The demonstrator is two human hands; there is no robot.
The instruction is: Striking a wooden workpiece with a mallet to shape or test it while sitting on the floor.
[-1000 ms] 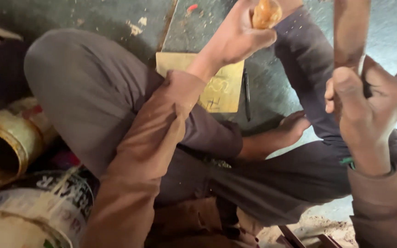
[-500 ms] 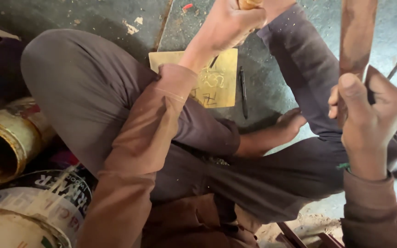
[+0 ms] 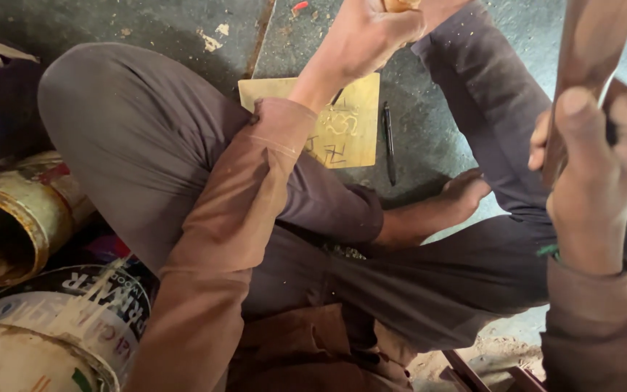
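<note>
I sit cross-legged on the floor. My left hand [image 3: 368, 33] is raised at the top edge, fingers closed around a small yellowish wooden piece [image 3: 400, 4] that is mostly out of view. My right hand [image 3: 600, 167] at the right grips a long brown wooden strip [image 3: 589, 51] that runs upward out of view; a thin dark tool shaft shows inside the fist. A yellow board [image 3: 346, 123] with drawn symbols lies on the floor between my knees, partly covered by my left forearm. A black pen [image 3: 389, 141] lies beside it.
Old paint tins [image 3: 45, 319] and a rusty can [image 3: 9, 225] stand at the lower left. My bare foot [image 3: 462, 196] rests near the pen. Sawdust and small chips lie on the dark floor [image 3: 146, 25]. Dark wood pieces show at the bottom right.
My left hand has risen with the small wooden piece, now almost out of the top of view. My right hand keeps its grip and appears slightly lower.
</note>
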